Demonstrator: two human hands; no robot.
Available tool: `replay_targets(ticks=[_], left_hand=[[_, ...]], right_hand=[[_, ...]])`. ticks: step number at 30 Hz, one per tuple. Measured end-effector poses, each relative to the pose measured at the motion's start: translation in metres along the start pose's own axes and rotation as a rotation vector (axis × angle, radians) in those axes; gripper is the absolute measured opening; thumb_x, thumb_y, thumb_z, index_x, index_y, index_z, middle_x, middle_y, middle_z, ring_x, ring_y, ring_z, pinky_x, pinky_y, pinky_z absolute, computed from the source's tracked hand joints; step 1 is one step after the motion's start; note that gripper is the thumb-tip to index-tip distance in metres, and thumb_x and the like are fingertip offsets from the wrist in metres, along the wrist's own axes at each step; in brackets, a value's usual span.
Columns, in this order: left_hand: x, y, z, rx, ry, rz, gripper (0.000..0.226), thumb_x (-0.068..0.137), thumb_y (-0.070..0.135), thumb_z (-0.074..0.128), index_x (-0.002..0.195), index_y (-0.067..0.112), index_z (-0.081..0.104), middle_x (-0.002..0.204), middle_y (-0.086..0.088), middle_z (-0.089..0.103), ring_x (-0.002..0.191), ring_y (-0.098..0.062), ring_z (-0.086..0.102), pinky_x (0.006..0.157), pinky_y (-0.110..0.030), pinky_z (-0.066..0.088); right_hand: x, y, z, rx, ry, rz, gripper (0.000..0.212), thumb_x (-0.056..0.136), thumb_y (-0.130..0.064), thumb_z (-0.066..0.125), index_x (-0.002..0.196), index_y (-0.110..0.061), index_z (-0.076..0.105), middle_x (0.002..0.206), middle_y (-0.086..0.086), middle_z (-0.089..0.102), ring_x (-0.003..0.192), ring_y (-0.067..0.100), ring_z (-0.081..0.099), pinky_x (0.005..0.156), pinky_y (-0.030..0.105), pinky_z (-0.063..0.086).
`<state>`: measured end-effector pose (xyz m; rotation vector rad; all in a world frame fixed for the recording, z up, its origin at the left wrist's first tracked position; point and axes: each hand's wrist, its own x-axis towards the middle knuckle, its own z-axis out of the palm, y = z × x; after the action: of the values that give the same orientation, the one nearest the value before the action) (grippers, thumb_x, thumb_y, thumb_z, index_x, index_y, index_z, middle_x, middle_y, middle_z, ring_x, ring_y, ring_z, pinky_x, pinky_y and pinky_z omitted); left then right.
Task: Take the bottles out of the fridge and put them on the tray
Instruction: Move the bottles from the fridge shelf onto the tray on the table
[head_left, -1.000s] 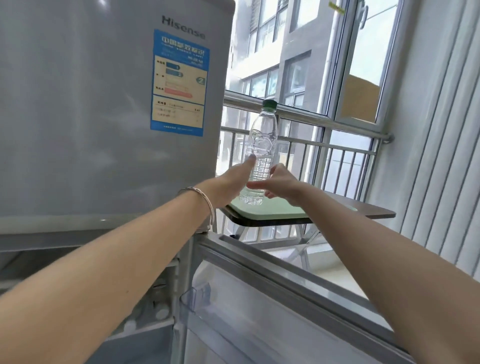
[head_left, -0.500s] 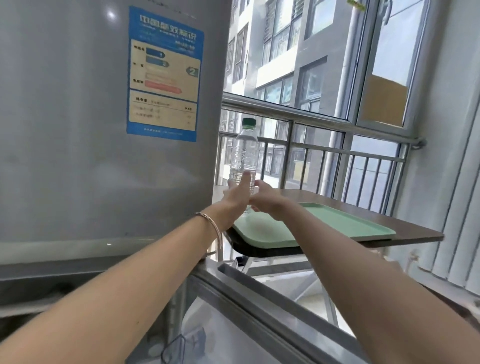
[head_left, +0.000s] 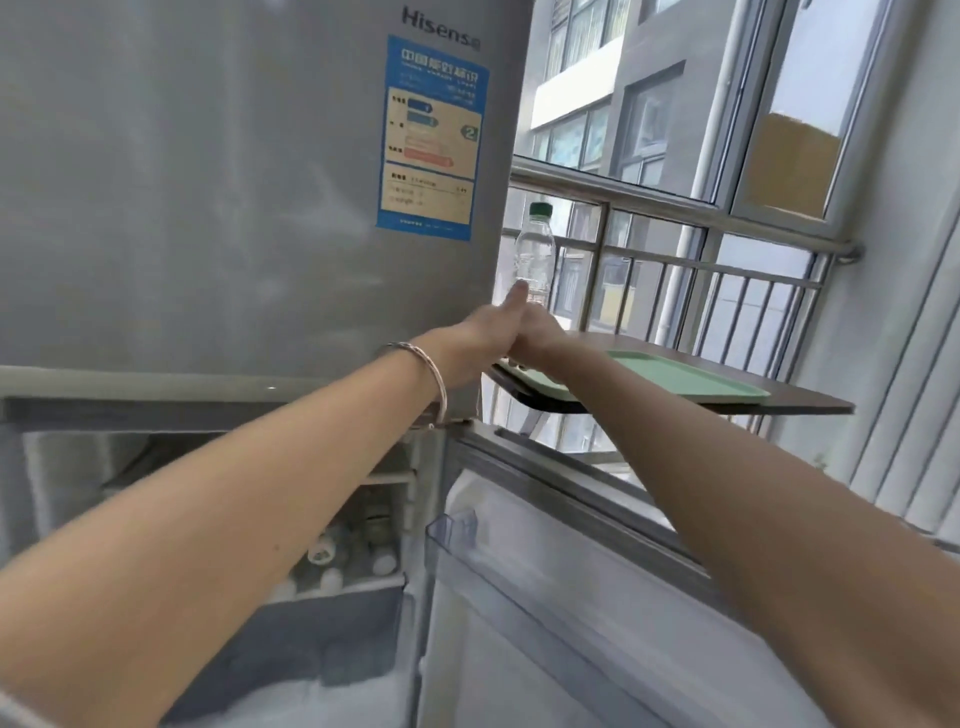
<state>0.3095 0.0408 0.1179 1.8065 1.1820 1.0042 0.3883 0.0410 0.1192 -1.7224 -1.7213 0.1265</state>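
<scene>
A clear plastic bottle (head_left: 535, 257) with a green cap stands upright at the near left end of the pale green tray (head_left: 691, 376). My left hand (head_left: 491, 325), a bangle on its wrist, wraps the bottle's lower part with the thumb up along its side. My right hand (head_left: 537, 338) presses against the left one at the bottle's base, which both hands hide. Low in the open silver fridge (head_left: 208, 182), several more bottles (head_left: 353, 556) show their white caps.
The tray lies on a dark brown table (head_left: 800, 402) in front of a metal railing and window. The fridge's lower door (head_left: 545, 597) stands open below my arms, its shelf rim under my right forearm. A white slatted wall rises at the right.
The view has tipped down, so the fridge's lower compartment now shows. The bottle and both hands have stayed at the tray's left end; the hands have closed in together round the bottle's base.
</scene>
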Motion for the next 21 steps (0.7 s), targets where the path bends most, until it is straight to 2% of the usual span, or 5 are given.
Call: replay_targets(ticks=[8, 11, 15, 18, 21], left_hand=[[-0.049, -0.094, -0.067, 0.059, -0.143, -0.121, 0.083, 0.083, 0.071, 0.016, 0.124, 0.012, 0.058, 0.122, -0.016, 0.064, 0.117, -0.026, 0.059, 0.106, -0.037, 0.037], [-0.058, -0.136, -0.077, 0.107, -0.17, -0.229, 0.074, 0.091, 0.067, 0.016, 0.139, 0.018, 0.043, 0.126, -0.008, 0.057, 0.122, -0.027, 0.054, 0.105, -0.038, 0.04], [-0.064, -0.19, -0.083, 0.131, -0.171, -0.359, 0.078, 0.093, 0.065, 0.016, 0.146, 0.012, 0.034, 0.142, -0.012, 0.049, 0.128, -0.026, 0.049, 0.11, -0.04, 0.037], [-0.061, -0.228, -0.081, 0.157, -0.164, -0.417, 0.077, 0.094, 0.063, 0.014, 0.146, 0.01, 0.035, 0.147, -0.013, 0.043, 0.133, -0.026, 0.043, 0.11, -0.037, 0.034], [-0.05, -0.269, -0.078, 0.192, -0.13, -0.428, 0.074, 0.097, 0.058, 0.012, 0.146, 0.008, 0.037, 0.151, -0.013, 0.038, 0.139, -0.026, 0.038, 0.115, -0.036, 0.028]], right_hand=[[-0.059, -0.056, 0.089, -0.082, -0.32, -0.047, 0.012, 0.094, -0.012, 0.047, 0.083, -0.015, 0.051, 0.069, 0.008, 0.056, 0.055, 0.018, 0.05, 0.044, 0.022, 0.044], [-0.074, -0.059, 0.133, -0.033, -0.461, -0.022, 0.016, 0.094, -0.014, 0.046, 0.078, -0.017, 0.05, 0.073, 0.013, 0.057, 0.059, 0.026, 0.051, 0.06, 0.039, 0.046], [-0.075, -0.05, 0.193, -0.003, -0.599, 0.028, 0.02, 0.095, -0.016, 0.047, 0.077, -0.021, 0.047, 0.069, 0.006, 0.05, 0.063, 0.025, 0.052, 0.064, 0.038, 0.046], [-0.07, -0.037, 0.233, -0.087, -0.695, 0.005, 0.026, 0.098, -0.016, 0.044, 0.119, -0.008, 0.056, 0.084, 0.012, 0.056, 0.062, 0.023, 0.052, 0.061, 0.036, 0.047], [-0.053, -0.015, 0.281, -0.275, -0.766, -0.063, 0.047, 0.097, -0.017, 0.047, 0.143, -0.007, 0.041, 0.134, 0.017, 0.055, 0.109, 0.034, 0.059, 0.088, 0.038, 0.051]])
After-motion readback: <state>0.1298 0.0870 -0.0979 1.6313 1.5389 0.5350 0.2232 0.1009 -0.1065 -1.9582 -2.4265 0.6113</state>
